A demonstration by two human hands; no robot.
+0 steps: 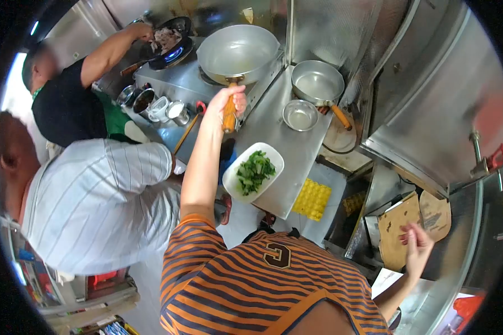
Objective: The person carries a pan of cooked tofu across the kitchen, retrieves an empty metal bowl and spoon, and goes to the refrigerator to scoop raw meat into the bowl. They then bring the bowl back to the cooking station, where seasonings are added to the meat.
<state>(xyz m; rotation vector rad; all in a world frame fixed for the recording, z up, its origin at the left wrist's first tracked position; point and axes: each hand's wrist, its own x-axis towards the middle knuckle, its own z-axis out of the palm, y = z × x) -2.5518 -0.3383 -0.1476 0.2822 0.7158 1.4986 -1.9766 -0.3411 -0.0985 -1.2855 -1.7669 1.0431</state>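
I'm wrapping my left hand (pixel 228 104) round the brown wooden handle (pixel 229 119) of the wide silver metal pan (pixel 238 51) just beyond my grip, suitably for steadying it, while I can't tell whether my right hand (pixel 418 247) is gripping anything.

From my end of the feed I can make out one bold letter (pixel 277 255), a C or perhaps a G; I can't tell which. It is dark with a pale outline, on the chest of the orange-and-dark striped shirt (pixel 235 285). That puts it well apart from the left hand's (pixel 227 100) grip on the wooden handle (pixel 228 120), back toward the wearer's body.
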